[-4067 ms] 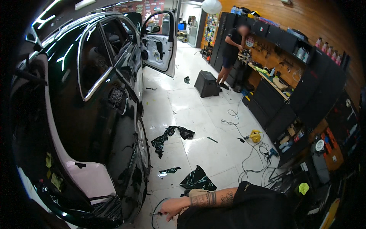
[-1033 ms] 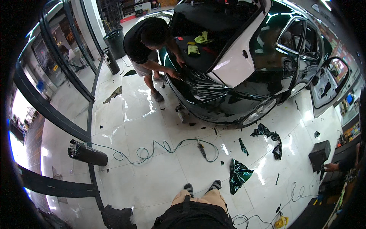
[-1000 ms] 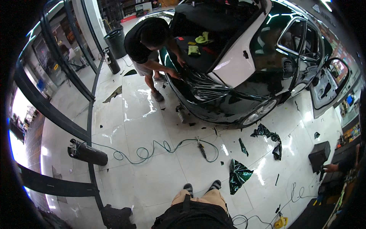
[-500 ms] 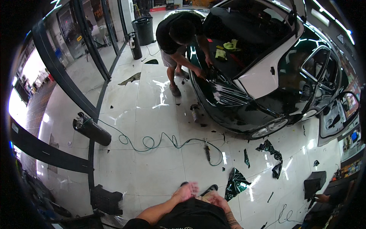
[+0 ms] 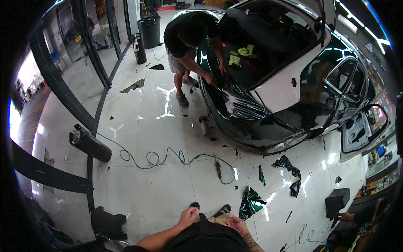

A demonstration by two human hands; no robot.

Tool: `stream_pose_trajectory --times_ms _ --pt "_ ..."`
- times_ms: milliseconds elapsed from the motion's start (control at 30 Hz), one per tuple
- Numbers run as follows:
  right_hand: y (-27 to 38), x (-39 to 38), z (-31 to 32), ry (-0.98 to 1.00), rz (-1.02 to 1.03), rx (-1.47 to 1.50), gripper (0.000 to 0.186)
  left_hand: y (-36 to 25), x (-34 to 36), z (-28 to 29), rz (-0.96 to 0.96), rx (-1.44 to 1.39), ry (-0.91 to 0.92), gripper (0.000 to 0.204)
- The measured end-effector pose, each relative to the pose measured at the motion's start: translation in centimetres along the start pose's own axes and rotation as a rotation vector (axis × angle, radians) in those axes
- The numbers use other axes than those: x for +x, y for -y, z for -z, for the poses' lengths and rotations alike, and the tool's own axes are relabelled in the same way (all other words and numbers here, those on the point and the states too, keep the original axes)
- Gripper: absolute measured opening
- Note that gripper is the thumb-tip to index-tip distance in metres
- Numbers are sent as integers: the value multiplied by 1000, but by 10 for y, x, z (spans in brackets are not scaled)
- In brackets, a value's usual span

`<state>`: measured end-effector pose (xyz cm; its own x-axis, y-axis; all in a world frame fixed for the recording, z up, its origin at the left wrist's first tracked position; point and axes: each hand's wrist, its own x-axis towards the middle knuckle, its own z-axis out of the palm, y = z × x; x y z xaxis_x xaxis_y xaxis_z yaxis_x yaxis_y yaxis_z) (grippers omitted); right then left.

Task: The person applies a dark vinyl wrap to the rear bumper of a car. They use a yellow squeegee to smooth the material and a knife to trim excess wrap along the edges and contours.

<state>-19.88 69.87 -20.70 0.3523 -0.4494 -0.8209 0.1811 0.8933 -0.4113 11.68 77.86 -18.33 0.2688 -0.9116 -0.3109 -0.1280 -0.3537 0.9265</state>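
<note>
Left hand (image 5: 188,217) loosely curled, empty, just above the waist. Right hand (image 5: 237,224) likewise, fingers half-bent, gripping nothing. Crumpled dark green film scrap (image 5: 251,202) on white floor tiles (image 5: 168,189), just beyond right hand, not touching.

Black shirt (image 5: 205,240), tan shorts (image 5: 223,218) — dark shoes (image 5: 221,209), tattooed right forearm (image 5: 252,242).
</note>
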Motion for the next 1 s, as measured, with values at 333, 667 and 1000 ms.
stream_pose_trajectory --times_ms 333,667,1000 --pt "13 32 -5 20 -25 -33 34 -4 25 8 -44 230 169 34" --pt "16 22 -4 -21 -28 -85 35 32 41 -14 -36 405 397 39" --pt "16 19 -5 -71 -13 -94 29 43 41 -18 -23 388 390 32"
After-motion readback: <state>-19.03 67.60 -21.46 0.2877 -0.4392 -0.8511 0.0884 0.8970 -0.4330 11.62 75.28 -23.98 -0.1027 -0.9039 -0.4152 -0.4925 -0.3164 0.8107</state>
